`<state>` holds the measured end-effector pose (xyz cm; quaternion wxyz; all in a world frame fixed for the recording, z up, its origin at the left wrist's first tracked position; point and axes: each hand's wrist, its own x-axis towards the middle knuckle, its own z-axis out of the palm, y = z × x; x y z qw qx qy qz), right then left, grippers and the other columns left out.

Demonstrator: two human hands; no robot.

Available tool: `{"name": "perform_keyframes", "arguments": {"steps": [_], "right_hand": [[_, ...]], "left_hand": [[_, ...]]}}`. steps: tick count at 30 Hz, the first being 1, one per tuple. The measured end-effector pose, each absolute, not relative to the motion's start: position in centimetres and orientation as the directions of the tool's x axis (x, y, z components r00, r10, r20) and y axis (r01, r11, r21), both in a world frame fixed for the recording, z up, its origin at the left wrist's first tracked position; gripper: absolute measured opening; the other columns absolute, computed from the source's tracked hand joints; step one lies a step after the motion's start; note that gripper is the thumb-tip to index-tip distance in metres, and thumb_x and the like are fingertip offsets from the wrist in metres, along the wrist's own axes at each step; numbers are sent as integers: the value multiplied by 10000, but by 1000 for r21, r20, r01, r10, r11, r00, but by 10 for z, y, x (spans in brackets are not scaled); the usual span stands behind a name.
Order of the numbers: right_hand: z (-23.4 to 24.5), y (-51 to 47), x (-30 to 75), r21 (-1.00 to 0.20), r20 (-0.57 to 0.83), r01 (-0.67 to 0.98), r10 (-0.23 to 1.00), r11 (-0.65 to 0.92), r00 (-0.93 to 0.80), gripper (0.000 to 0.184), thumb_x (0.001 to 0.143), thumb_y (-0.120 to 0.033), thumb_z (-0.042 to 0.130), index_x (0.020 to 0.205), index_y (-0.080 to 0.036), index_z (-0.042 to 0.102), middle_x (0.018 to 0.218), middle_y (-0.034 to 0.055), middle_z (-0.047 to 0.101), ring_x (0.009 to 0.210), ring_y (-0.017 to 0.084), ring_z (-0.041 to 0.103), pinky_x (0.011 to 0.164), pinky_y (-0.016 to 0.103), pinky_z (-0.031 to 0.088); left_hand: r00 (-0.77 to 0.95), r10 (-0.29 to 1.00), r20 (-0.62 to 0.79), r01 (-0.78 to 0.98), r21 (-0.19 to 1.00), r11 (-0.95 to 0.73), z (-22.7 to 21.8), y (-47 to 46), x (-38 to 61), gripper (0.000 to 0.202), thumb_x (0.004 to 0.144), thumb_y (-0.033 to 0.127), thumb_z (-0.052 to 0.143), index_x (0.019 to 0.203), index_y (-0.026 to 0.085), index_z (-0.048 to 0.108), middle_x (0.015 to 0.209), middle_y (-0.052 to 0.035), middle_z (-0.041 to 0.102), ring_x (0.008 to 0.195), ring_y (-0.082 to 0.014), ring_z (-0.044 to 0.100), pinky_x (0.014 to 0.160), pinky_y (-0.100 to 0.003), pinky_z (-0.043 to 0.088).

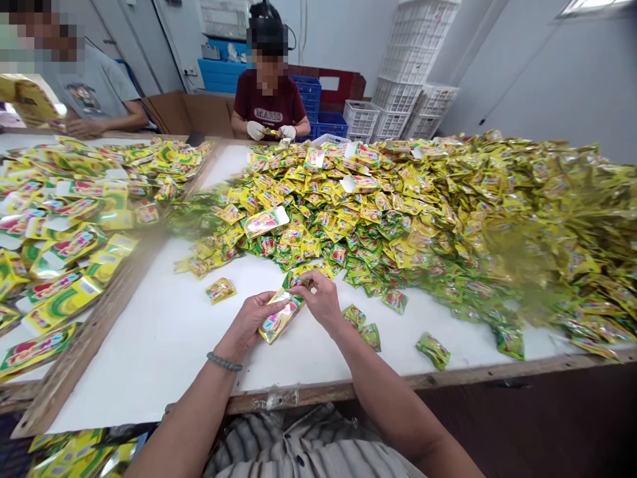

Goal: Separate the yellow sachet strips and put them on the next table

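My left hand (249, 320) grips a long yellow-green pouch (279, 320) by its lower end, thumb on top. My right hand (321, 300) pinches the pouch's upper end together with a small sachet (297, 279). Both hands hover just above the white table (164, 345), near its front edge. A huge heap of small yellow and green sachets (408, 219) covers the table beyond my hands. Single sachets lie loose nearby, one at the left (220, 290), others at the right (363, 326).
A second table at the left holds larger pouches (64, 219). A person in a maroon shirt with white gloves (269, 99) works at the far end; another person in grey (94, 93) sits at the back left. White crates (413, 73) are stacked behind. Wooden rim (318, 393) edges my table.
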<state>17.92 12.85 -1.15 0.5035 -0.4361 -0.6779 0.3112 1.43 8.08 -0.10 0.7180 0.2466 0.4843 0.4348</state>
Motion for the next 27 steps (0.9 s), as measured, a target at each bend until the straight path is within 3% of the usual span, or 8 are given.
{"name": "perform_keyframes", "arguments": {"steps": [3,5,9,14,18,23,27], "right_hand": [[-9,131,186,-871,373,260,905,418,-205,191,761,-375,717,801,-207,637,731,-8,634,641,135,548,643,272,451],[-8,133,190,-826,425,299,877,478,-226,181,755,-359,732,814,-208,652,809,17,668,756,166,585,723,304,453],[-8,133,190,-741,512,436,850,511,-126,158,755,-335,739,715,-213,646,772,29,664,817,199,571,799,361,416],[-7,132,190,-818,391,392,907,420,-155,134,753,-337,737,689,-233,682,766,20,649,855,199,540,829,358,406],[-6,135,196,-873,245,385,952,298,-182,124,735,-345,740,664,-245,720,869,32,635,975,222,502,917,392,355],[-11,134,190,-960,76,241,959,144,-272,176,744,-350,715,622,-224,710,831,16,632,927,208,547,952,409,334],[-14,127,179,-912,93,377,978,159,-187,192,767,-393,701,662,-236,738,938,44,623,1047,243,467,985,437,304]], "left_hand": [[87,878,-470,-423,780,460,-1,80,14,392,537,267,876,857,119,704,715,-41,746,568,-133,659,549,-214,501],[57,888,-457,-420,796,437,-1,81,15,397,539,264,875,868,119,709,728,-42,751,567,-130,657,533,-204,489],[76,885,-460,-382,806,452,-2,83,16,421,542,273,873,897,117,710,747,-44,755,550,-121,649,512,-196,479],[29,896,-442,-345,837,424,-6,81,16,425,552,292,867,911,129,708,764,-52,760,597,-147,675,557,-221,513],[-49,943,-330,-277,911,305,-11,80,17,439,520,287,878,900,140,714,803,-45,763,685,-170,698,650,-247,541],[-100,963,-252,-232,947,224,-15,83,19,458,538,318,865,929,139,708,846,-55,764,708,-177,696,669,-262,545],[-144,959,-243,-249,947,203,-15,84,18,474,531,324,868,932,131,704,836,-60,761,691,-172,689,663,-264,544]]}}
